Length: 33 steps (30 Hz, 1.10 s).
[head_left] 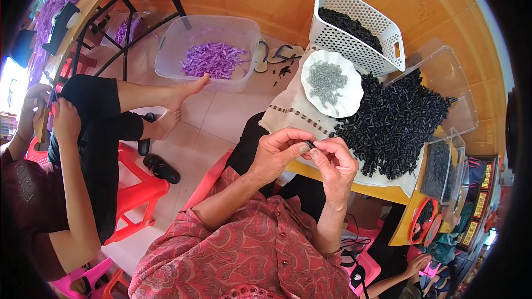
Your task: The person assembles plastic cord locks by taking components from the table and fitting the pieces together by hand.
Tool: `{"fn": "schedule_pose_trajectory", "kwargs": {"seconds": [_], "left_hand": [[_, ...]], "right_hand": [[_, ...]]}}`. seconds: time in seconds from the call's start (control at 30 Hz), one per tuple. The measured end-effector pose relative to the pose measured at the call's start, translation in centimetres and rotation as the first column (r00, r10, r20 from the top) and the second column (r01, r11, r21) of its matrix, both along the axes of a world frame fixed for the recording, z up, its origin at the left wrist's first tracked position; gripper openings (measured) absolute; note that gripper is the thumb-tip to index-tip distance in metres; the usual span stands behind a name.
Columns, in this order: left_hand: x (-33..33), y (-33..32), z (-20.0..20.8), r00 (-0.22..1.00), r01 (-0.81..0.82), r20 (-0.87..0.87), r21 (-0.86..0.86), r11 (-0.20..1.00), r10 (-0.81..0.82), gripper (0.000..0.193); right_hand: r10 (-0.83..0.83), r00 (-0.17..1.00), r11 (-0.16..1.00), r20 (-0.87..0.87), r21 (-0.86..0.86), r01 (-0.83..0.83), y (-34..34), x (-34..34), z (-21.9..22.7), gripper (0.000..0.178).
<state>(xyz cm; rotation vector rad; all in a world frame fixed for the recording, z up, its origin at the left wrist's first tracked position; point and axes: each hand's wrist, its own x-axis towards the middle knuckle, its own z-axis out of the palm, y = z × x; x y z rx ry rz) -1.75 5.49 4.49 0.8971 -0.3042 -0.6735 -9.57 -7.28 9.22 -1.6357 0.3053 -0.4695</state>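
My left hand [281, 154] and my right hand [334, 167] meet at the near edge of the table. Between their fingertips is a small black piece [310, 144], pinched from both sides and partly hidden by the thumbs. Just beyond them, a large heap of short black pieces [388, 127] covers the cloth [288, 112]. A white scalloped bowl [350, 102] holds small clear-grey pieces [327, 80] and stands at the heap's left side.
Behind the bowl stands a white perforated basket [354, 52] of black pieces. Clear plastic boxes [463, 91] line the table's right. On the floor, a clear tub [166, 58] holds purple pieces, with sandals [285, 52] beside it. A co-worker [66, 188] sits at left near a red stool [138, 188].
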Motion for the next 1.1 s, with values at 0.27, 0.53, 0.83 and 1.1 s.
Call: {"fn": "schedule_pose_trajectory", "kwargs": {"seconds": [0.27,0.53,0.83,1.1], "left_hand": [[0.1,0.0,-1.5,0.962,0.044,-0.247,-0.283,0.958,-0.117,0.023],[0.7,0.7,-2.2,0.855,0.009,-0.477,-0.382,0.924,-0.205,0.022],[0.8,0.7,-2.7,0.853,-0.034,-0.505,-0.301,0.953,-0.129,0.021],[0.6,0.7,-2.9,0.912,-0.036,-0.402,-0.284,0.958,-0.085,0.021]], "right_hand": [[0.032,0.999,0.982,-0.010,0.189,-0.029,0.3,0.2,0.1,0.013],[-0.331,0.939,0.815,-0.097,-0.530,0.233,-0.3,-0.9,-2.4,0.008],[-0.377,0.910,0.782,-0.171,-0.585,0.214,0.0,-1.4,-5.3,0.010],[-0.425,0.892,0.621,-0.152,-0.766,0.165,-0.4,-0.9,-6.6,0.013]]}}
